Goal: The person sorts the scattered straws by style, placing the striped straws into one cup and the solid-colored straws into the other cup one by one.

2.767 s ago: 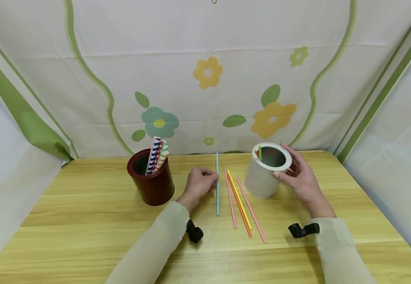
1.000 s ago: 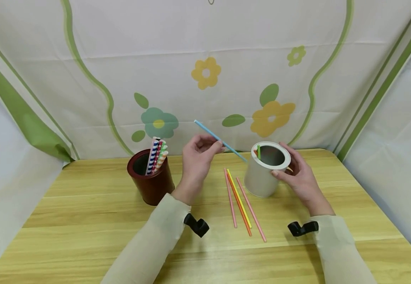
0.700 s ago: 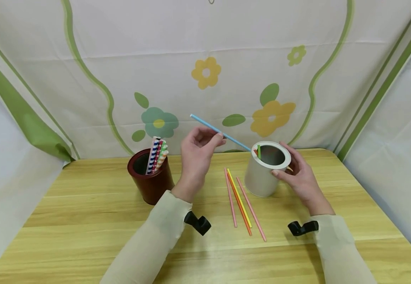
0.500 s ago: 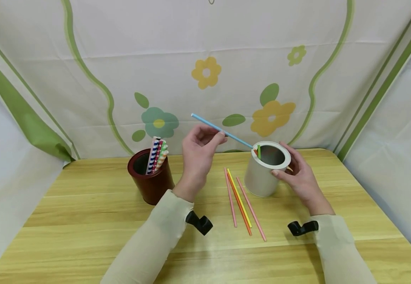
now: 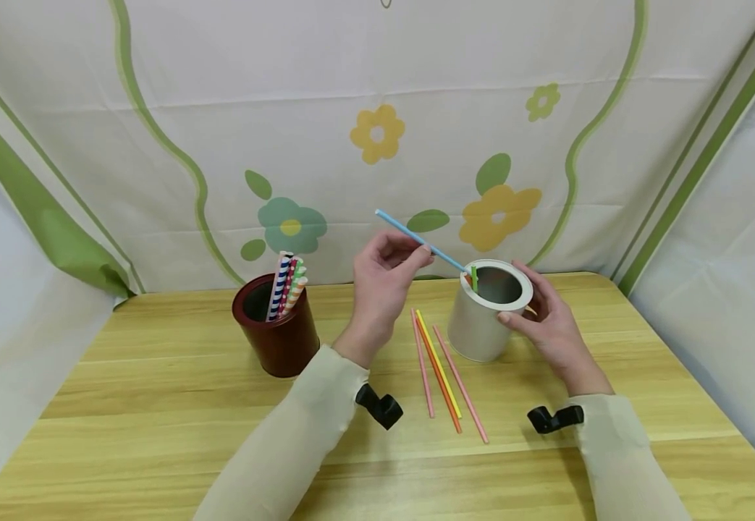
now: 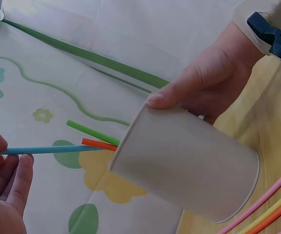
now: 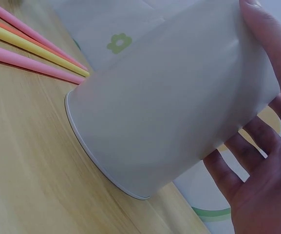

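One blue straw (image 5: 399, 226) pinched by left hand (image 5: 380, 282), slanting, lower end at mouth of white can (image 5: 480, 329) (touching or not, cannot tell). Right hand (image 5: 551, 336) grips can. Best, I judge: tip straw steeper, hold can steady.

Head view bright, even; wrist views dimmer, greyer; soft shadows on table (image 5: 123, 420).

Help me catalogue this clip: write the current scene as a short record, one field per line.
left hand: pinches blue straw
blue straw: slanted, lower end at the white can's mouth
right hand: grips white can
in white can: green straw, orange straw
on table: two pink straws, yellow straw, loose orange straw
dark red can: holds patterned straws
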{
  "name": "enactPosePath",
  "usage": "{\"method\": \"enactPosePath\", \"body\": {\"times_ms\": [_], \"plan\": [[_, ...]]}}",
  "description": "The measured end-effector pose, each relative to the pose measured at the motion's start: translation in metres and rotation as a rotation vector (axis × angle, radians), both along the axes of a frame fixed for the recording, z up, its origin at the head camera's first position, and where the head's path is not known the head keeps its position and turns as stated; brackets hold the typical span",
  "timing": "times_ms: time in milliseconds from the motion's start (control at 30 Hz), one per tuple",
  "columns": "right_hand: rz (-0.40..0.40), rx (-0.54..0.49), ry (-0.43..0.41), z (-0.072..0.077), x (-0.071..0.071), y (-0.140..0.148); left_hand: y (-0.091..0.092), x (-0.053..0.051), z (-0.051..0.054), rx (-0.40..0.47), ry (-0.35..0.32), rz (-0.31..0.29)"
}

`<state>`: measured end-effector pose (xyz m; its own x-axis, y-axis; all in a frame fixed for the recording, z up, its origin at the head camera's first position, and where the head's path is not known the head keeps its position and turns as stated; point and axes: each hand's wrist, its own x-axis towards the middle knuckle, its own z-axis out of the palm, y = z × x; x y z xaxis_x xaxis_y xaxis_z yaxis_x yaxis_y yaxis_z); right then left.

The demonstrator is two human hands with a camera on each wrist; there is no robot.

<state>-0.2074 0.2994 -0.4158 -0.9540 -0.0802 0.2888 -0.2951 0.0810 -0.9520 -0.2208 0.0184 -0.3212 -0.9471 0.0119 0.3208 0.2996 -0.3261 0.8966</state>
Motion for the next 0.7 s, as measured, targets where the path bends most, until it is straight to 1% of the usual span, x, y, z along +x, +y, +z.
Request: {"method": "enactPosePath", "body": {"times_ms": [233, 333, 500, 567, 700], "plan": [[-0.001, 0.023, 0.006, 0.000, 0.000, -0.001, 0.007, -0.003, -0.009, -0.113, -0.048, -0.006], [0.000, 0.019, 0.003, -0.001, 0.000, 0.000, 0.011, -0.004, -0.014, -0.163, -0.050, -0.022], [-0.008, 0.028, 0.007, -0.002, -0.001, 0.001, 0.016, -0.006, -0.018, -0.248, -0.023, -0.076], [-0.016, 0.048, 0.011, -0.002, -0.001, 0.001, 0.017, -0.007, -0.019, -0.278, -0.007, -0.092], [-0.020, 0.064, 0.012, -0.002, -0.001, 0.001, 0.020, -0.010, -0.021, -0.318, 0.015, -0.112]]}}
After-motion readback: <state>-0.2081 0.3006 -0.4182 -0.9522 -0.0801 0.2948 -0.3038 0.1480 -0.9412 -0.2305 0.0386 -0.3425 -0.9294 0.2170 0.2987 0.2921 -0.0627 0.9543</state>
